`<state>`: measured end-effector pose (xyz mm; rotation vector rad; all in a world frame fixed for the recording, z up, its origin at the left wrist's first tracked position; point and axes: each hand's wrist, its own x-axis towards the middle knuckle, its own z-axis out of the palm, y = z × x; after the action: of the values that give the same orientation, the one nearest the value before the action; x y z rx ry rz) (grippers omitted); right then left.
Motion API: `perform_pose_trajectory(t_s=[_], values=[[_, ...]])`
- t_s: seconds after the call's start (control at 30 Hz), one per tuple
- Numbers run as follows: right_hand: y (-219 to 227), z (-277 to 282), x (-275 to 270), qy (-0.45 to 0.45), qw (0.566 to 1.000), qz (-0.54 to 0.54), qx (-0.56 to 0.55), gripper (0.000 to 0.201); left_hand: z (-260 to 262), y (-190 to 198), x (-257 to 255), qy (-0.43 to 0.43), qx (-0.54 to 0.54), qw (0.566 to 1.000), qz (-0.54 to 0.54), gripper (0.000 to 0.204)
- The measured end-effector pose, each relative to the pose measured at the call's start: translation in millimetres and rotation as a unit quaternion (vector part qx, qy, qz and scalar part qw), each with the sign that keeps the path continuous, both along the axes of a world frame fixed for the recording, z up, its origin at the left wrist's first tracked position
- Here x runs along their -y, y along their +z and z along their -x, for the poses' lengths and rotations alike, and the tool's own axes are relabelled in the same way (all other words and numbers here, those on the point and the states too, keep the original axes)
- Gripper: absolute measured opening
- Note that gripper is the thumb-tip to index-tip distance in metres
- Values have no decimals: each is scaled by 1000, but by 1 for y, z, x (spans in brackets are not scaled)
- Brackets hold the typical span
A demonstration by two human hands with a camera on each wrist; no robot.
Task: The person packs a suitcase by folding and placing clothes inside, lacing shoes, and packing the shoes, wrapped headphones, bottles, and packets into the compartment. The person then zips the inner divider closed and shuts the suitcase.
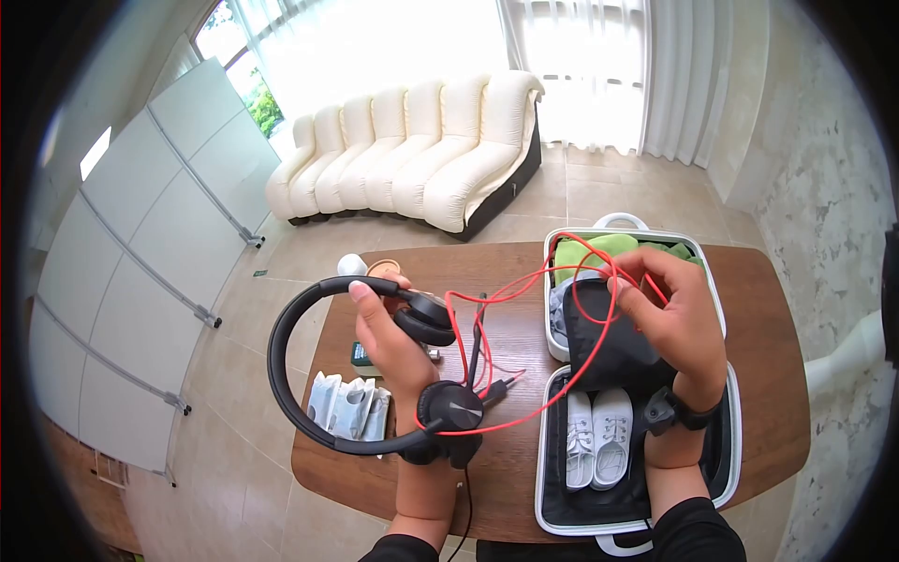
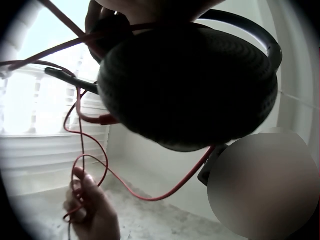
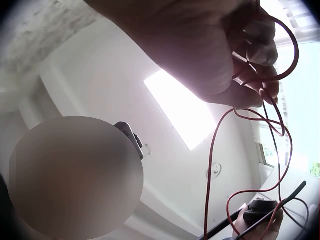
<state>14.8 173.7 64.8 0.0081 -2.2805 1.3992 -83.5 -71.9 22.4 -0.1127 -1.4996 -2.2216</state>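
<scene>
My left hand (image 1: 393, 351) grips a black headset (image 1: 292, 323) by its headband close to one ear cup, up over the table. The other ear cup, with the microphone arm, hangs down in front of my wrist. From the headset a red cable (image 1: 478, 432) loops across to my right hand (image 1: 670, 314), which pinches it between thumb and curled fingers above the suitcase. A black plug (image 1: 496, 391) dangles near the lower ear cup. In the right wrist view, several loops of the cable (image 3: 208, 185) trail from the fingertips.
An open white suitcase (image 1: 735, 450) lies under my right hand, with white shoes (image 1: 611, 440), a black pouch (image 1: 604, 328) and green cloth (image 1: 590, 249) in it. Several white-and-blue packets (image 1: 354, 409) and a dark green box (image 1: 363, 359) lie at the left of the wooden table (image 1: 773, 375).
</scene>
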Motion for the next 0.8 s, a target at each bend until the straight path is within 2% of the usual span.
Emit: perform_pose_trajectory(t_s=[0.13, 0.2, 0.23, 0.3, 0.37, 0.43, 0.47, 0.5, 0.53, 0.57, 0.6, 0.63, 0.7, 0.73, 0.8], values=[[-4, 7, -2, -52, 996, -60, -26, 14, 4, -3, 3, -23, -7, 999, -24, 54], [-1, 7, 1, -105, 993, -42, -37, 14, 4, -2, 2, -16, -9, 1000, -18, 54], [-3, 9, -1, -105, 993, -42, -36, 14, 4, -2, 2, -9, -11, 1000, -12, 54], [-10, 15, -3, -167, 982, 21, -88, 17, 5, -3, 6, -9, -12, 1000, 10, 54], [-11, 20, 1, -182, 976, 24, -120, 20, 3, -3, 6, -9, -13, 999, 32, 54], [-9, 20, 2, -196, 968, 27, -153, 23, -2, 1, 3, -62, -12, 998, 5, 53], [-7, 16, 2, -142, 984, -21, -105, 25, -4, 2, 3, -63, -12, 998, 5, 53], [-5, 14, 1, -87, 992, -68, -55, 27, -6, 3, 2, -108, -3, 994, -26, 51], [-6, 13, -1, -87, 992, -68, -55, 27, -8, 3, 2, -154, 7, 986, -58, 49], [-6, 12, -5, 77, 989, -121, -17, 27, -8, 2, 2, -154, 7, 986, -58, 49], [-6, 12, -6, 240, 955, -171, 22, 28, -8, 0, 3, -179, 14, 982, -66, 49], [-3, 12, -4, 240, 955, -170, 22, 28, -7, -1, 4, -204, 20, 976, -74, 50], [4, 11, 3, 343, 923, -142, 103, 26, -6, -2, 6, -226, 15, 971, -74, 50], [3, 11, 3, 343, 923, -141, 104, 26, -5, -3, 6, -247, 8, 966, -75, 50], [-2, 11, 5, 250, 949, -185, 52, 24, -4, -3, 7, -230, 13, 971, -66, 50]])
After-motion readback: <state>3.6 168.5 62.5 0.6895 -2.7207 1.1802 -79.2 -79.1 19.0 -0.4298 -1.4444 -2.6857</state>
